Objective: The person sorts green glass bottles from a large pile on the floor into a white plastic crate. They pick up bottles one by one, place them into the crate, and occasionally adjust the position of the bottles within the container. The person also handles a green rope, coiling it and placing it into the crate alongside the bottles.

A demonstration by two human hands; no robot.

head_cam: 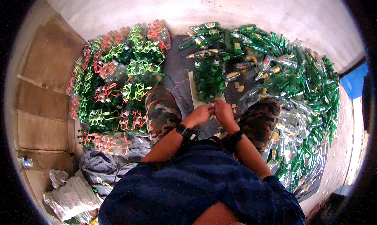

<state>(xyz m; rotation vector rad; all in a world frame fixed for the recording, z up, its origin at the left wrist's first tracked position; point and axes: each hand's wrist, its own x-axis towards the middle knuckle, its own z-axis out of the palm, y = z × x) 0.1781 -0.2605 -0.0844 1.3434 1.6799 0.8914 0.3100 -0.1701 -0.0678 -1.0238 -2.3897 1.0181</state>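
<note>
Between my knees, several upright green glass bottles [209,79] stand close together on a pale flat board [194,92]. Just below them, my left hand [201,114] and my right hand [224,113] meet with their fingertips together. Something small and pale shows between the fingers, too blurred to name, and which hand grips it is unclear. A red and green strand [187,74] lies by the board's upper left corner.
Bundles of bottles tied with red and green strapping [138,67] fill the left side. Loose green and clear bottles [294,74] are heaped on the right against the wall. Woven sacks [73,195] lie at lower left. Small scraps [241,88] dot the dark floor covering.
</note>
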